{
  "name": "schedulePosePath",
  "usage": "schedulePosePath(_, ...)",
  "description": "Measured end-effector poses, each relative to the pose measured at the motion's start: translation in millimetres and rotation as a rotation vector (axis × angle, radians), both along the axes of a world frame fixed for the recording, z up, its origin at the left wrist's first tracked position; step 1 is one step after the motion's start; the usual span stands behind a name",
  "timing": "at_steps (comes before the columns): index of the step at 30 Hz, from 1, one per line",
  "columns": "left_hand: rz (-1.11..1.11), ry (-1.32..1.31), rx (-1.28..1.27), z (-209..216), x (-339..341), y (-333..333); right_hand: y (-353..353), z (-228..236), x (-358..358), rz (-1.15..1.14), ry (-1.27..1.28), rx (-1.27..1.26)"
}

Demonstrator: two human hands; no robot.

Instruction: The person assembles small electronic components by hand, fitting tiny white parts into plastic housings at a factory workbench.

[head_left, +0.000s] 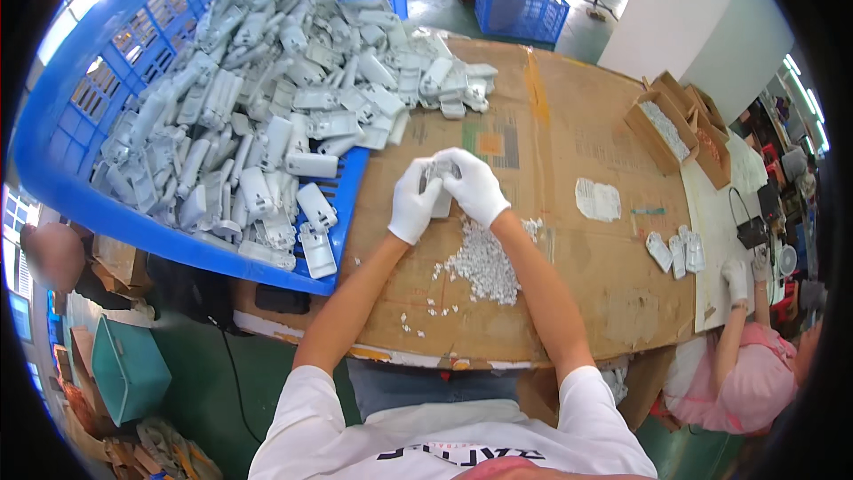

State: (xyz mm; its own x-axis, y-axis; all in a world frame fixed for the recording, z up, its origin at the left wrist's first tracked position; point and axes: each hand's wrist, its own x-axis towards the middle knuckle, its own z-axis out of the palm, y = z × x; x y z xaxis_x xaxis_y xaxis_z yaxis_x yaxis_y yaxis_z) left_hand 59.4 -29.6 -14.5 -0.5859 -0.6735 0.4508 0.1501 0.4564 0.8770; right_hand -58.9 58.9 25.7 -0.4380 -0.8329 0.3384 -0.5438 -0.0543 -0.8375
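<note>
In white gloves, my left hand (411,204) and my right hand (478,188) meet above the cardboard-covered table (613,302). Between them they grip a small white plastic housing (442,204); fingers cover much of it, and the inside detail cannot be made out. Just below my right hand lies a loose heap of tiny white plastic parts (484,267), with a few scattered toward the table's near edge. To the left, a big blue crate (53,178) is tipped toward me, and many similar white housings (293,107) spill from it onto the table.
On the right lie several white housings (677,253), a paper sheet (598,200) and a thin green strip (649,211). Small-parts boxes (662,133) stand at the far right. Beyond them, a co-worker in pink (742,382) works with gloved hands. A white pillar (680,18) rises behind the table.
</note>
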Motion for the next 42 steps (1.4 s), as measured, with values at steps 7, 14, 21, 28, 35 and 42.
schedulePosePath(7,0.037,-0.008,0.116,-17,-6,2,-1,-21,13,-0.163,0.065,-0.054)
schedulePosePath(14,-0.100,0.085,0.258,-15,-4,3,3,-3,17,-0.155,0.028,-0.050)
schedulePosePath(21,-0.118,0.117,0.282,-19,1,7,5,-8,18,-0.126,-0.009,-0.044)
schedulePosePath(28,-0.053,0.146,0.187,-22,-3,0,2,-8,17,-0.106,0.034,-0.175)
schedulePosePath(35,0.062,-0.105,-0.015,2,-3,2,-3,-11,-3,-0.077,-0.231,-0.068)
schedulePosePath(42,0.074,-0.122,-0.021,2,0,12,2,-10,7,-0.105,-0.349,-0.022)
